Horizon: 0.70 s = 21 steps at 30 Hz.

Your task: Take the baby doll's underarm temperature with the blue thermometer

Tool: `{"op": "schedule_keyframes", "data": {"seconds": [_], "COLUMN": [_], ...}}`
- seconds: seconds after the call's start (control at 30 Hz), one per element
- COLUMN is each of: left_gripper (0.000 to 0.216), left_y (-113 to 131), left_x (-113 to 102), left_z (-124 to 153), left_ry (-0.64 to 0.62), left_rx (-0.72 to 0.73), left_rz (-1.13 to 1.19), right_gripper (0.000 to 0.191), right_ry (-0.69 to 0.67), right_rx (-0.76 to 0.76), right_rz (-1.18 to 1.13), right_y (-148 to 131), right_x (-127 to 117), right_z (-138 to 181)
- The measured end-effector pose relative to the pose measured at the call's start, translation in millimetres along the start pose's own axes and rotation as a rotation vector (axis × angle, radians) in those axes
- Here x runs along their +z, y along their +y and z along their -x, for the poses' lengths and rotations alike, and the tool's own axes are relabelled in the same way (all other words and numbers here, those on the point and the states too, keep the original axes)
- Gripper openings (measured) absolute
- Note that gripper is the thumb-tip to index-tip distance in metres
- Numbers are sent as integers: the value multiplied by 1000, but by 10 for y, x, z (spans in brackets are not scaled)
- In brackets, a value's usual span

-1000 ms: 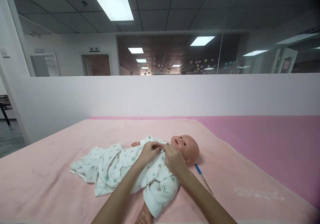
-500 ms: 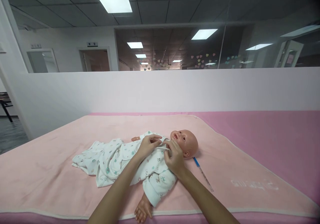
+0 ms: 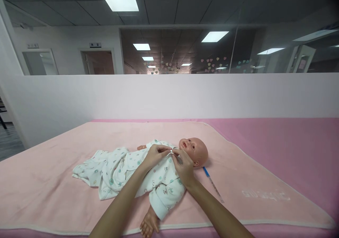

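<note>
A baby doll point(image 3: 194, 150) lies on its back, its bald head to the right. It wears long white baby clothes point(image 3: 116, 165) with a small coloured print. Over the doll's upper chest, just below the chin, my left hand point(image 3: 156, 155) pinches the garment's neckline with its fingertips. My right hand point(image 3: 184, 165) is closed beside the doll's cheek, its thumb and fingers pinching the same neckline from the head side. A small white bit of cloth, perhaps a tie, shows between the two sets of fingertips; my fingers cover most of it.
A peach blanket point(image 3: 50, 185) with white edging lies under the doll on a pink surface point(image 3: 291, 142). Near the doll's head rests a slim clear stick with a blue end point(image 3: 213, 184), maybe a pen or thermometer. A low white wall point(image 3: 169, 96) stands behind.
My right fingertips have moved in closer to my left ones at the neckline. The white strip seen by my right hand is now mostly covered. The view has shifted slightly.
</note>
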<state>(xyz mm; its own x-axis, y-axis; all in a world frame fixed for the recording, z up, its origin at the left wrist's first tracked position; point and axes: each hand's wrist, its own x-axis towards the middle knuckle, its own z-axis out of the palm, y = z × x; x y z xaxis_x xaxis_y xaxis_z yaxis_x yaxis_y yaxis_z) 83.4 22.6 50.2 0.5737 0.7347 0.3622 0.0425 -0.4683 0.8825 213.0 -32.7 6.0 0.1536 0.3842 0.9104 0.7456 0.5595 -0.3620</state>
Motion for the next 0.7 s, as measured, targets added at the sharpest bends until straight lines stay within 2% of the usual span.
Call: {"op": "schedule_keyframes", "data": {"seconds": [0.43,0.7], "left_gripper": [32,29], "left_y": [-21,53], "left_x": [7,-31], "left_z": [-16,28], "left_ry": [17,-132], "left_rx": [-10,93], "left_rz": [51,-57], "right_gripper": [12,13], "right_ry": [-74,-75], "right_rx": [93,87], "right_rz": [27,46], "right_y": [-17,-2], "right_x": [14,9], "right_z": [-14,10]}}
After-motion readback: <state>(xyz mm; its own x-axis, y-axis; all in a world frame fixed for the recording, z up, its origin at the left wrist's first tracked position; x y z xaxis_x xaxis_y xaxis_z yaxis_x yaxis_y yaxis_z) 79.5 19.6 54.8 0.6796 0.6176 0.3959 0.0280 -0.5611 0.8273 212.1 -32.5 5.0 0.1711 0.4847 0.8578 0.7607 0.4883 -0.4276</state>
